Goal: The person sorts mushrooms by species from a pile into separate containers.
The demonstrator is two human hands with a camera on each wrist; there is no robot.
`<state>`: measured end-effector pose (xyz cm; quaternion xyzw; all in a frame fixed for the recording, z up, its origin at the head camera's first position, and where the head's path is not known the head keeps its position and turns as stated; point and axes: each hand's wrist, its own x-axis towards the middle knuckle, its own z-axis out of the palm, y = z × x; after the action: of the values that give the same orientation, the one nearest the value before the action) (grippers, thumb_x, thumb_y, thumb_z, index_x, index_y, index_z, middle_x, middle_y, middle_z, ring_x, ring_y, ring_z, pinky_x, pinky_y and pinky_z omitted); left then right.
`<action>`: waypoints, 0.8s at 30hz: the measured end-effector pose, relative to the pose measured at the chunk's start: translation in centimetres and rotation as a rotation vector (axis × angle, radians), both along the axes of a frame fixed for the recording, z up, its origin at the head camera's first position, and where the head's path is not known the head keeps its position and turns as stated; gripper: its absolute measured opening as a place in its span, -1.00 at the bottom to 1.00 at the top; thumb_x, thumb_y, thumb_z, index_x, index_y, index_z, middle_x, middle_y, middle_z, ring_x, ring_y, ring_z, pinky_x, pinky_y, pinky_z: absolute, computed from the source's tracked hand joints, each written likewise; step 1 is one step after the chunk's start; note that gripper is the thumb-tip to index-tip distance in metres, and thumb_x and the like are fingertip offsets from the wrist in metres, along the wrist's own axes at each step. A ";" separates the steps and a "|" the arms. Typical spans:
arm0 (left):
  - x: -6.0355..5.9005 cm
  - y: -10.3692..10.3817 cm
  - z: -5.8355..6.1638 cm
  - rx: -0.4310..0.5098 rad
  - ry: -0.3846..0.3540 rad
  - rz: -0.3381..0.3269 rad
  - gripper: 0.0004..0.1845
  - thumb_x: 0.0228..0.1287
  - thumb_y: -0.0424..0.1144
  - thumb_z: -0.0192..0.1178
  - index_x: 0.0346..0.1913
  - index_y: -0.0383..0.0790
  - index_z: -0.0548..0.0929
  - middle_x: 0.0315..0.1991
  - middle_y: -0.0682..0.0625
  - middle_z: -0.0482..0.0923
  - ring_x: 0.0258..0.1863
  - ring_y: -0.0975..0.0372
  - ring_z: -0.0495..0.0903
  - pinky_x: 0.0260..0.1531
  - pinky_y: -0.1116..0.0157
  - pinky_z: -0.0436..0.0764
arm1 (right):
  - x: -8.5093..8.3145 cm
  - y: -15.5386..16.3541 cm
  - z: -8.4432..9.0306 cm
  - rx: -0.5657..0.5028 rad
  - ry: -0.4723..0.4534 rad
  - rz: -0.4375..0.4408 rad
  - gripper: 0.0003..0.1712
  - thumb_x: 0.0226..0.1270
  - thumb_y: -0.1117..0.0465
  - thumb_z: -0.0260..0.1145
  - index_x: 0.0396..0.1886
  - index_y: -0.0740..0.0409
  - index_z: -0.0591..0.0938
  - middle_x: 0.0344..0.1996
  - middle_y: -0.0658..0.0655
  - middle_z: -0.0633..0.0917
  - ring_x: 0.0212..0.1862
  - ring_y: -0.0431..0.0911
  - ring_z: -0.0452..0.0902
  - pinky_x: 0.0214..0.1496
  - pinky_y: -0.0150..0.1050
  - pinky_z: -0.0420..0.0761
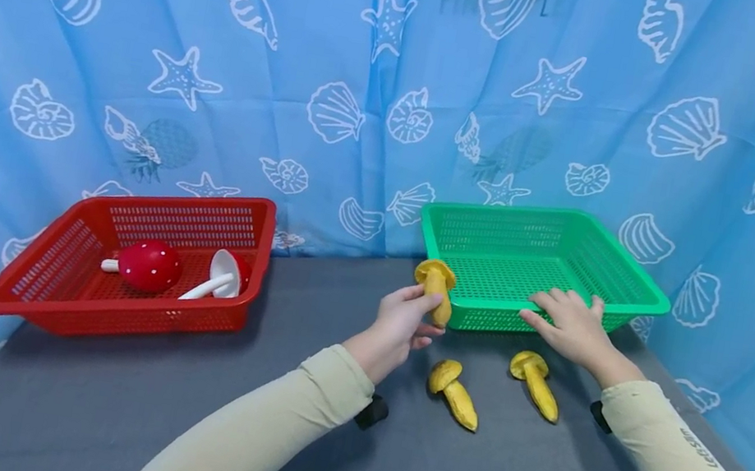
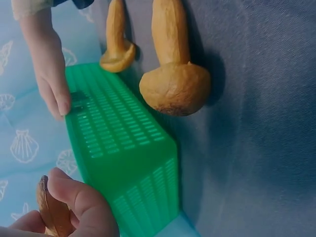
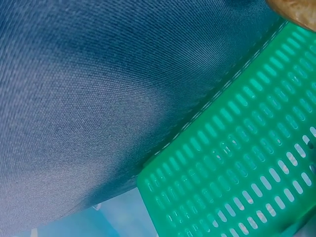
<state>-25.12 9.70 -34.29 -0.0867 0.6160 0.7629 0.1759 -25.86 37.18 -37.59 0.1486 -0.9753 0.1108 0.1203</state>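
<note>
Two baskets on table (image 1: 167, 417): left basket (image 1: 40, 279) holds two mushrooms; right basket (image 1: 631, 286) further back. Two mushrooms lie on table before right basket. Left hand (image 1: 400, 327) lifts another mushroom (image 1: 438, 287) at its near-left corner; right hand (image 1: 569, 322) on near rim.

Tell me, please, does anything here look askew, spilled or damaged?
Nothing stands out. The red basket sits slightly tilted but intact; two yellow mushrooms lie on the grey table. The left hand holds a third; the right hand rests on the green basket.

Held mushroom (image 2: 52, 210) stem, perhaps behind fingers (image 2: 81, 202)
</note>
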 end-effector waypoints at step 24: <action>-3.5 3.6 0.6 0.029 0.086 0.016 -0.56 0.34 -0.23 0.26 0.23 -0.28 0.51 -0.16 -0.12 0.66 -0.66 0.33 0.58 -0.68 0.51 0.42 | 0.2 -0.1 0.2 0.020 -0.020 -0.019 -0.53 0.48 -0.03 0.14 0.11 0.25 0.58 0.01 0.35 0.57 0.09 0.31 0.38 0.17 0.55 -0.12</action>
<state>-28.62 13.32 -33.73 -0.0561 0.6113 0.7761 0.1444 -25.65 37.08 -37.37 0.1394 -0.9788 0.1014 0.1102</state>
